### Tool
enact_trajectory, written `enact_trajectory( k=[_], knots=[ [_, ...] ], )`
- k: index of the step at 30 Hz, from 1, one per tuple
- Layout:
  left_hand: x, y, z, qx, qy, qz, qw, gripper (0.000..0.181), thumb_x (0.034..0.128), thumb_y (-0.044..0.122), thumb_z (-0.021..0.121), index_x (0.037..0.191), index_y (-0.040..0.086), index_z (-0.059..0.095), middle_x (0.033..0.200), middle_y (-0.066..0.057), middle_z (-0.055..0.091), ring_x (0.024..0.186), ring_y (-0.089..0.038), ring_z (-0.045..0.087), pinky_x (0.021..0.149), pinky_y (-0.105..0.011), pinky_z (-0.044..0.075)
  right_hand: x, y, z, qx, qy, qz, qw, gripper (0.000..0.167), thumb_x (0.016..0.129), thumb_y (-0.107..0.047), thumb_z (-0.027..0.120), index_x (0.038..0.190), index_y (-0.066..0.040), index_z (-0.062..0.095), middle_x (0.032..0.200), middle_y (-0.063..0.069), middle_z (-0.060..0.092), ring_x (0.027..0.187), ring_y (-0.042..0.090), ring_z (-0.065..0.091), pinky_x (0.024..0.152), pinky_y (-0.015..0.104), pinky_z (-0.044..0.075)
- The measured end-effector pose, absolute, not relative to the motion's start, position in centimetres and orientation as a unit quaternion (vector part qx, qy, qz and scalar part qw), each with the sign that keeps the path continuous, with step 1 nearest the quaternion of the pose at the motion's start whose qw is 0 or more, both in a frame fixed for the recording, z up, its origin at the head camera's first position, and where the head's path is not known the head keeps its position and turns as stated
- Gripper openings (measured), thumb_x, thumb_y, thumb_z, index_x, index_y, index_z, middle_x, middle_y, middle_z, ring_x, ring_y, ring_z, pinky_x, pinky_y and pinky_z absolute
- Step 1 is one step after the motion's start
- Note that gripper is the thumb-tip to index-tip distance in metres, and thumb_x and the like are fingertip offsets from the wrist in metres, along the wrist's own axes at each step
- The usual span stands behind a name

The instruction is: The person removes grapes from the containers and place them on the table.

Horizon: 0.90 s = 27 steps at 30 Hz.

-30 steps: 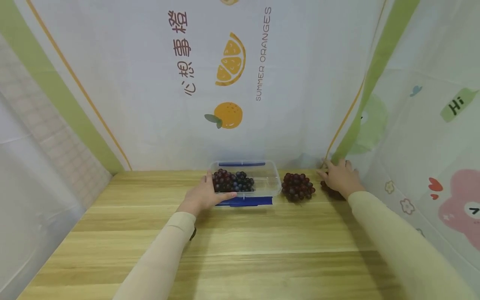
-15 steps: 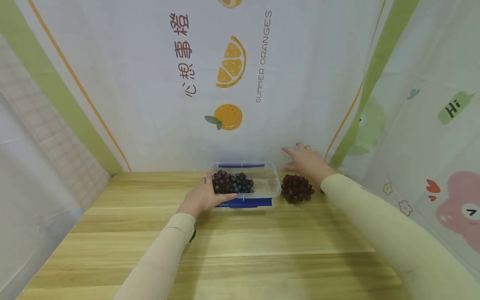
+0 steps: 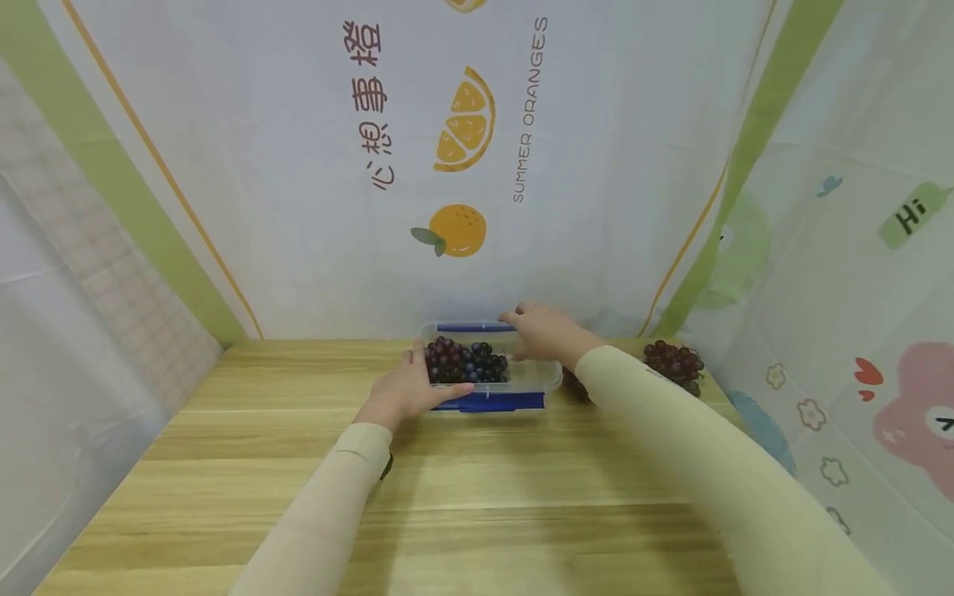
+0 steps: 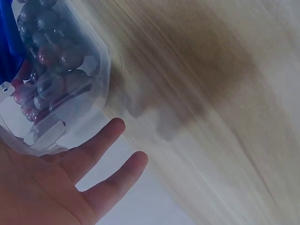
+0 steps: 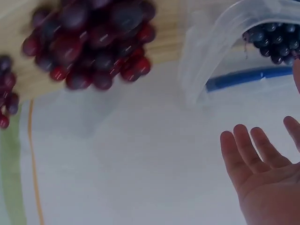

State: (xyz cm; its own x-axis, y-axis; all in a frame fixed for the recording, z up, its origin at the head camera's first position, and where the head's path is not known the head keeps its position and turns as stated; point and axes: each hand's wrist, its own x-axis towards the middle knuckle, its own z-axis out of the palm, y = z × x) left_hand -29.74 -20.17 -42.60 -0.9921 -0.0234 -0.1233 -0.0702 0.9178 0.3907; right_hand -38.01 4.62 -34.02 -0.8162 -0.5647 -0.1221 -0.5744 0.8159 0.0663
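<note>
A clear plastic food container (image 3: 531,377) with blue clips stands at the back of the table. Inside its left part lie dark grapes (image 3: 465,360), some reddish, some blue-black. My left hand (image 3: 402,387) rests against the container's left end, thumb along the front rim. Two straight fingers (image 4: 110,180) show beside the wall in the left wrist view; its other fingers are partly hidden. Over the container's right part, my right hand (image 3: 551,333) hovers with fingers extended; the right wrist view shows no fruit in its palm. Red grapes (image 5: 93,42) beside the container are mostly covered by my right forearm in the head view.
Another bunch of red grapes (image 3: 673,362) lies at the table's back right corner. A white printed curtain (image 3: 298,207) hangs right behind the container, and another cloth (image 3: 820,273) closes off the right side. The wooden table (image 3: 477,513) stretches toward me.
My right hand has left the far right bunch, passed leftward over the nearer bunch, and is now above the container. My left hand and the container have stayed in place.
</note>
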Motion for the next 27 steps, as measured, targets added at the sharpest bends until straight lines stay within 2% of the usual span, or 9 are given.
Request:
enact_trajectory(
  k=[6, 10, 15, 17, 19, 22, 24, 27],
  knots=[
    [-29.8, -20.2, -42.7, -0.021, 0.977, 0.202, 0.059, 0.152, 0.0703, 0.107, 0.045, 0.172, 0.006, -0.005, 0.177, -0.024, 0.019, 0.145, -0.051, 0.053, 0.106, -0.065, 0.053, -38.1, 2.6, -36.1, -0.307, 0.949, 0.033, 0.060, 0.080, 0.095, -0.030, 0.083, 0.165, -0.022, 0.043, 0.161, 0.014, 0.051, 0.141, 0.034, 0.059, 0.113, 0.051, 0.053],
    [-29.8, -20.2, -42.6, -0.019, 0.977, 0.205, 0.055, 0.150, 0.0711, 0.106, 0.047, 0.172, 0.007, -0.005, 0.178, -0.023, 0.018, 0.146, -0.050, 0.052, 0.106, -0.064, 0.053, -38.1, 1.6, -37.0, -0.300, 0.951, 0.042, 0.064, 0.079, 0.096, -0.027, 0.083, 0.165, -0.026, 0.043, 0.164, 0.011, 0.048, 0.143, 0.032, 0.058, 0.109, 0.051, 0.056],
    [-29.8, -20.1, -42.7, -0.015, 0.978, 0.202, 0.056, 0.150, 0.0714, 0.106, 0.047, 0.172, 0.007, -0.004, 0.177, -0.025, 0.019, 0.147, -0.049, 0.051, 0.110, -0.066, 0.050, -38.0, 0.5, -37.6, -0.283, 0.954, 0.027, 0.099, 0.078, 0.099, -0.019, 0.077, 0.167, -0.027, 0.039, 0.173, 0.012, 0.036, 0.154, 0.034, 0.046, 0.110, 0.051, 0.055],
    [-29.8, -20.1, -42.7, -0.014, 0.978, 0.202, 0.056, 0.150, 0.0711, 0.106, 0.047, 0.172, 0.007, -0.003, 0.177, -0.025, 0.019, 0.147, -0.049, 0.050, 0.112, -0.067, 0.049, -38.0, 0.2, -37.8, -0.276, 0.954, 0.001, 0.120, 0.078, 0.100, -0.014, 0.074, 0.168, -0.026, 0.037, 0.176, 0.012, 0.032, 0.155, 0.034, 0.045, 0.106, 0.046, 0.058],
    [-29.9, -20.1, -42.7, -0.014, 0.978, 0.203, 0.054, 0.150, 0.0709, 0.107, 0.047, 0.172, 0.008, -0.003, 0.177, -0.024, 0.019, 0.148, -0.049, 0.050, 0.112, -0.067, 0.048, -38.2, 0.0, -38.0, -0.271, 0.951, -0.031, 0.142, 0.080, 0.100, -0.006, 0.071, 0.169, -0.025, 0.034, 0.176, 0.011, 0.032, 0.144, 0.032, 0.056, 0.092, 0.040, 0.059],
    [-29.9, -20.1, -42.7, -0.016, 0.979, 0.198, 0.052, 0.150, 0.0704, 0.107, 0.046, 0.172, 0.007, -0.002, 0.177, -0.024, 0.020, 0.148, -0.048, 0.051, 0.110, -0.065, 0.050, -38.5, -0.2, -38.6, -0.264, 0.945, -0.070, 0.180, 0.084, 0.099, 0.003, 0.065, 0.170, -0.025, 0.030, 0.172, 0.011, 0.039, 0.113, 0.026, 0.068, 0.076, 0.035, 0.051],
    [-30.0, -20.2, -42.7, -0.017, 0.979, 0.195, 0.052, 0.151, 0.0702, 0.107, 0.046, 0.172, 0.007, -0.002, 0.177, -0.024, 0.020, 0.147, -0.048, 0.051, 0.109, -0.065, 0.051, -38.7, -0.1, -39.1, -0.263, 0.942, -0.079, 0.194, 0.085, 0.099, 0.005, 0.062, 0.171, -0.024, 0.028, 0.169, 0.011, 0.045, 0.098, 0.025, 0.068, 0.074, 0.035, 0.050],
    [-30.1, -20.3, -42.8, -0.018, 0.980, 0.191, 0.052, 0.151, 0.0699, 0.108, 0.045, 0.172, 0.007, -0.001, 0.177, -0.023, 0.020, 0.147, -0.047, 0.052, 0.106, -0.063, 0.053, -38.9, 0.0, -39.5, -0.256, 0.943, -0.085, 0.194, 0.082, 0.101, 0.002, 0.063, 0.171, -0.024, 0.028, 0.167, 0.012, 0.048, 0.106, 0.025, 0.069, 0.084, 0.039, 0.055]
  ],
)
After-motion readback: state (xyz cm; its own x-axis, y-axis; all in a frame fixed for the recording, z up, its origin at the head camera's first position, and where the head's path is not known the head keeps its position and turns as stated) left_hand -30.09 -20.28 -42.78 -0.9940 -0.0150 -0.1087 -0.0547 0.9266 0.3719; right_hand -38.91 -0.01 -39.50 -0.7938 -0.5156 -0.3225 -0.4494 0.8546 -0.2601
